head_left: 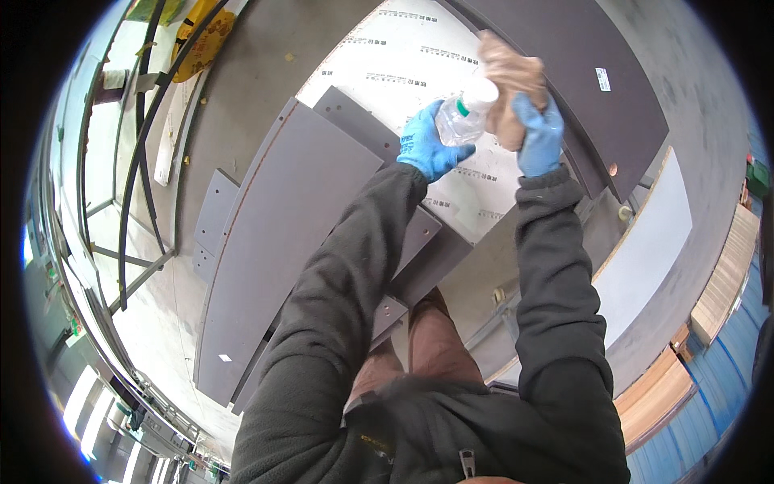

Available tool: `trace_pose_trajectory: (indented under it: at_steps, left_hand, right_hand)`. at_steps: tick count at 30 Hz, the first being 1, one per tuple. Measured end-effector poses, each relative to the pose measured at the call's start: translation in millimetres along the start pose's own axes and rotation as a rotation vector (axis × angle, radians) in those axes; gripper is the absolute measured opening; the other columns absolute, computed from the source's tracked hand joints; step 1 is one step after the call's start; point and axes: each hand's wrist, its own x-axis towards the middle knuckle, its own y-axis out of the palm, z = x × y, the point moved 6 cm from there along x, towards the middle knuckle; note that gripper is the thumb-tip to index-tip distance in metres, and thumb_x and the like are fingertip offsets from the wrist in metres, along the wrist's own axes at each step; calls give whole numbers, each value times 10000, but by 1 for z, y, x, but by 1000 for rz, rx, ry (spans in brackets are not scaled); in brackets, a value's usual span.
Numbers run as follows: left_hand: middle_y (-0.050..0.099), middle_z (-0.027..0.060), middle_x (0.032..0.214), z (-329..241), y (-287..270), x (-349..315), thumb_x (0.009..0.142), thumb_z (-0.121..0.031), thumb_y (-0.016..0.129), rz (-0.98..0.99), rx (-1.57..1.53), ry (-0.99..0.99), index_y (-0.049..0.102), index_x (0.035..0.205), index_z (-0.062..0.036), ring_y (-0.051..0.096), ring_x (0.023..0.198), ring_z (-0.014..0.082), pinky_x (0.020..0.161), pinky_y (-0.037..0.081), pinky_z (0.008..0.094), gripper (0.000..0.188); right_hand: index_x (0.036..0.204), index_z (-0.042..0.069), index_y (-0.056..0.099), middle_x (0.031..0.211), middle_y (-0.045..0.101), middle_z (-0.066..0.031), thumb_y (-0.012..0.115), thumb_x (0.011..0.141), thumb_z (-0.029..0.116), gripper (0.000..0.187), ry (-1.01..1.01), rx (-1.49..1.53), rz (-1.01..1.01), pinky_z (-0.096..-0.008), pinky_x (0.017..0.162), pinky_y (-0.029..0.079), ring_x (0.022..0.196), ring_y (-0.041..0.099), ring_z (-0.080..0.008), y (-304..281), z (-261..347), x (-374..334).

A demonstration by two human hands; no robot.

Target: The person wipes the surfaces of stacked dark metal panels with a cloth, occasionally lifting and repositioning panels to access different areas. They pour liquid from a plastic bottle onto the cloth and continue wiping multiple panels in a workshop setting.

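In a blue glove, my left hand [433, 145] is wrapped round a clear plastic bottle [458, 123] with a white top and a green ring at its neck. My right hand [539, 135], also gloved in blue, grips a crumpled tan cloth [513, 81] just to the right of the bottle. The bottle's top is close to the cloth; whether they touch I cannot tell. Both hands are above a white sheet [387, 56] printed with repeated dark marks. Motion blurs the cloth and right fingers somewhat.
Grey panels [298, 185] with drilled holes lie to the left. A dark panel [588, 73] with a small white label is at the far right, and a pale board [651, 238] leans nearer. Metal racking [141, 161] stands at left; wooden boards [657, 399] lie lower right.
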Motion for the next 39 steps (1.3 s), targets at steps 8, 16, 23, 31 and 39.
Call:
trace_pose_trajectory:
  at_steps: [8, 16, 23, 31, 39]
  left_hand:
    - [695, 69, 1214, -57, -13, -123, 772, -144, 918, 581, -355, -496, 587, 1406, 15, 646, 1087, 148, 980, 540, 330, 734]
    - [727, 95, 1151, -67, -61, -205, 860, -295, 848, 626, -405, -821, 666, 1321, 23, 700, 1023, 174, 923, 571, 348, 588]
    - [737, 77, 1065, -61, -83, -226, 856, -374, 864, 530, -448, -900, 695, 1261, 34, 712, 926, 157, 842, 584, 314, 599]
    - [754, 86, 1026, -70, -103, -232, 854, -373, 861, 478, -488, -933, 705, 1212, 43, 737, 861, 163, 791, 604, 307, 571]
    - [749, 84, 1019, -66, -97, -235, 878, -376, 844, 516, -500, -939, 711, 1207, 41, 733, 865, 159, 796, 606, 308, 547]
  right_hand:
    - [1319, -36, 644, 1229, 700, -105, 637, 1052, 381, 495, 114, -42, 248, -317, 984, 539, 1121, 656, -166, -25, -17, -37]
    - [1321, -43, 645, 1238, 712, -135, 565, 1075, 422, 532, 436, 57, 480, -354, 1057, 515, 1142, 655, -179, 15, -58, -84]
    - [1377, -41, 621, 1296, 697, -131, 511, 1110, 382, 512, 494, 69, 540, -359, 1089, 502, 1190, 647, -191, 31, -80, -94]
    - [1451, -56, 560, 1335, 678, -141, 480, 1117, 448, 610, 428, 7, 652, -357, 1048, 549, 1185, 682, -213, 39, -95, -96]
    - [1441, -48, 576, 1364, 670, -140, 518, 1120, 373, 533, 552, 96, 601, -362, 1109, 495, 1209, 640, -202, 25, -110, -101]
